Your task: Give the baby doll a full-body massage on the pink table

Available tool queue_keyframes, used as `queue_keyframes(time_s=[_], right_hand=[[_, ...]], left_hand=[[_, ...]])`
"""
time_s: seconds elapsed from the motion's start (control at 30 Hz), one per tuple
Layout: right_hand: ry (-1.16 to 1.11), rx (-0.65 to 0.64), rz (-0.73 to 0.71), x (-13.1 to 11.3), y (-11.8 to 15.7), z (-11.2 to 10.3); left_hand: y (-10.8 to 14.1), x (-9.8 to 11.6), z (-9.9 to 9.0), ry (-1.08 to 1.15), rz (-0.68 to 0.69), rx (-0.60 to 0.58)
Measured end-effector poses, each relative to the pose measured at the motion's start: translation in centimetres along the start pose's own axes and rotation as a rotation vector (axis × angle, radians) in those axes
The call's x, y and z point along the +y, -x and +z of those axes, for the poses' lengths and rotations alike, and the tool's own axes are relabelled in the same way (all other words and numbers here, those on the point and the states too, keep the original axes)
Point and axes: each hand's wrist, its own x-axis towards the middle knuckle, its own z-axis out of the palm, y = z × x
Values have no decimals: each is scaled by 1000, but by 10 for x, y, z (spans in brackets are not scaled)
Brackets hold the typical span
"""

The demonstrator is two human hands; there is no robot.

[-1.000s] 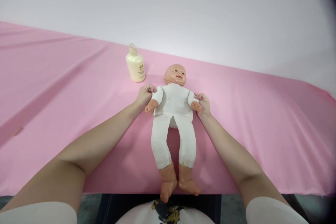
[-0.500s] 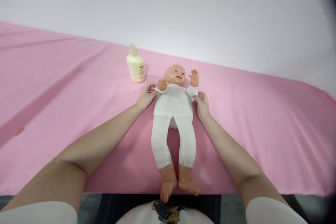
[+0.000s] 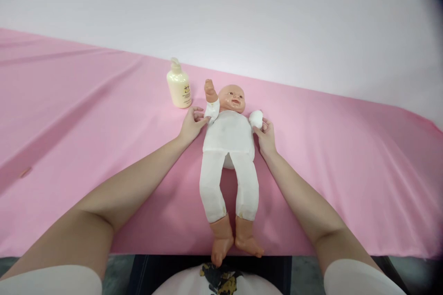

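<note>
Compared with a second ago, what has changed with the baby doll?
The arms of the baby doll have swung up from pointing toward its feet; the left hand holds the one now beside the head, the right hand the other, its end mostly hidden. Nothing was let go. The pump bottle, torso and legs stayed put.

The white-clad plastic baby doll (image 3: 228, 133) is laid on the pink fabric sheet (image 3: 332, 161), its feet at the near edge. Left of the doll, level with its head, the cream rounded pump bottle (image 3: 180, 87) is stood. The doll is flanked (at its arms) by the bare left hand (image 3: 193, 125) and bare right hand (image 3: 266, 139). Well left of the doll, a small brown strip (image 3: 25, 173) is found.
</note>
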Motion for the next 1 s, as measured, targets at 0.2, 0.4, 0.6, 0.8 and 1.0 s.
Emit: queue_keyframes(time_s=[0.2, 0.4, 0.6, 0.8, 1.0], right_hand=[[59, -54, -26, 4, -2, -2], [121, -44, -37, -3, 1, 0], [199, -20, 4, -3, 2, 0], [262, -19, 0, -7, 3, 1], [281, -20, 8, -9, 4, 3]], left_hand=[[3, 7, -1, -53, -30, -38], [-1, 4, -5, -235, 62, -36], [-4, -3, -8, -337, 115, -22], [-4, -6, -8, -439, 125, -52], [-4, -5, -9, -514, 129, -88]])
